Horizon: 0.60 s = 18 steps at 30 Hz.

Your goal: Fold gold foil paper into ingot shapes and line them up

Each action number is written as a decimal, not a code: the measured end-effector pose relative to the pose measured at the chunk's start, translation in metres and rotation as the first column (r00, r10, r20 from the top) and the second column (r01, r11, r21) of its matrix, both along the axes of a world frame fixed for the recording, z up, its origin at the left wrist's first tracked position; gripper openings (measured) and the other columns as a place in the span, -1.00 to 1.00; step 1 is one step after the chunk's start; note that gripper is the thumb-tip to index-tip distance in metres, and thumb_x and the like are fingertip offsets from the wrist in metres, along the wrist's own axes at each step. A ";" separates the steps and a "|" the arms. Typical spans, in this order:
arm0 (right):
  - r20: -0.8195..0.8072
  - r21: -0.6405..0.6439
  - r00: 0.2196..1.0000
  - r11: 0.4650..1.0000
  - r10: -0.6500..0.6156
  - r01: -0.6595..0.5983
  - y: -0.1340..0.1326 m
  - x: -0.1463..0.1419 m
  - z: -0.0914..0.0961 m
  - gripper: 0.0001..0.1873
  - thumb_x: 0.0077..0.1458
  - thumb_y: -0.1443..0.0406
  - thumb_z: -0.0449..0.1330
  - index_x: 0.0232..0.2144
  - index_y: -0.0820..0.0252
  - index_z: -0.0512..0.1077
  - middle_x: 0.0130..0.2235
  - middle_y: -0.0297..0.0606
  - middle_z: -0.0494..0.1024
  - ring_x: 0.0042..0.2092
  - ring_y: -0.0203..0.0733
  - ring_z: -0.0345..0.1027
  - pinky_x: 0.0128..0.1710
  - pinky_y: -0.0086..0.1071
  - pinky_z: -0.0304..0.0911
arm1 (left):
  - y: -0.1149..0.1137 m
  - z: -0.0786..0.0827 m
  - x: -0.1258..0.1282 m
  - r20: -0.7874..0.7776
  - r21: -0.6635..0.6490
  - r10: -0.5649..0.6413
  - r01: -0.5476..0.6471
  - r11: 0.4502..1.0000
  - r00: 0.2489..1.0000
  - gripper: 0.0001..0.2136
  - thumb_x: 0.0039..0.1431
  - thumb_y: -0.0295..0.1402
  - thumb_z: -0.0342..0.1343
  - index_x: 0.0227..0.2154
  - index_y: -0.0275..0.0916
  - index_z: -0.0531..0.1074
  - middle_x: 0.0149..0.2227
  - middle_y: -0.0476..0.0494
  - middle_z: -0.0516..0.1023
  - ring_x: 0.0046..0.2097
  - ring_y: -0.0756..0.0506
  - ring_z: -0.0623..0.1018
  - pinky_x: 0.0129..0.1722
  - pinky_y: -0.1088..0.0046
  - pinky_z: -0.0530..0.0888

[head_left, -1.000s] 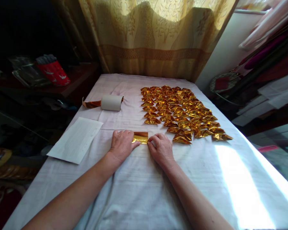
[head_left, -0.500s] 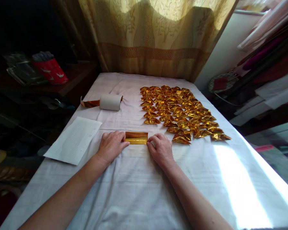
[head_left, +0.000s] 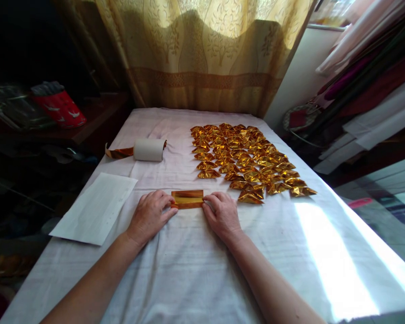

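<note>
A shiny gold foil paper sheet (head_left: pixel 188 199) lies flat on the table between my hands, with a folded strip along its near edge. My left hand (head_left: pixel 151 212) pinches its left end between thumb and fingers. At the right end, my right hand (head_left: pixel 222 212) closes thumb and fingertips on the same sheet. Beyond and to the right, folded gold foil ingots (head_left: pixel 243 161) sit in close rows. To the left of my left hand rests a white sheet of paper (head_left: pixel 96 208).
A pale cardboard-like roll (head_left: pixel 148 150) with gold foil sheets sticking out lies at the back left of the cloth-covered table (head_left: pixel 189 270). On a dark side cabinet stands a red cup (head_left: pixel 62 108). A curtain (head_left: pixel 202 58) hangs behind; clothes hang at right.
The view has shifted slightly, moving everything a little left and down. A brown-gold folded strip now shows along the foil's near edge. Both hands still grip its ends.
</note>
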State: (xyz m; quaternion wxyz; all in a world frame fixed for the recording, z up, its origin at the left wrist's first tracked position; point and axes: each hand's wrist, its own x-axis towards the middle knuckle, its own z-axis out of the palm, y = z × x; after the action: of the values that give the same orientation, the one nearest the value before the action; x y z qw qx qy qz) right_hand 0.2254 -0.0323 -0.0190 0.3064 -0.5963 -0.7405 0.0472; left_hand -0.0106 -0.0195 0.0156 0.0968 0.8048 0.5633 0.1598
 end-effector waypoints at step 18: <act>-0.180 0.080 0.973 0.988 0.146 -0.134 -0.001 0.001 0.005 -0.88 0.07 0.37 0.20 -0.29 0.10 0.44 -0.22 -0.24 0.60 -0.15 -0.10 0.44 -0.15 -0.24 0.21 | 0.002 -0.012 -0.005 0.123 0.078 -0.041 0.032 0.996 0.992 -0.91 0.23 -0.30 0.10 -0.35 -0.16 0.45 -0.23 -0.07 0.55 -0.18 -0.14 0.53 -0.14 0.29 0.39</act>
State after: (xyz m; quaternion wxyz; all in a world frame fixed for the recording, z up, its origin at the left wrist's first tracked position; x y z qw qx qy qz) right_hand 0.2259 -0.0335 -0.0143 0.3900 -0.5248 -0.7501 0.0990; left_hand -0.0159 -0.0175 0.0032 0.1040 0.8066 0.5349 0.2290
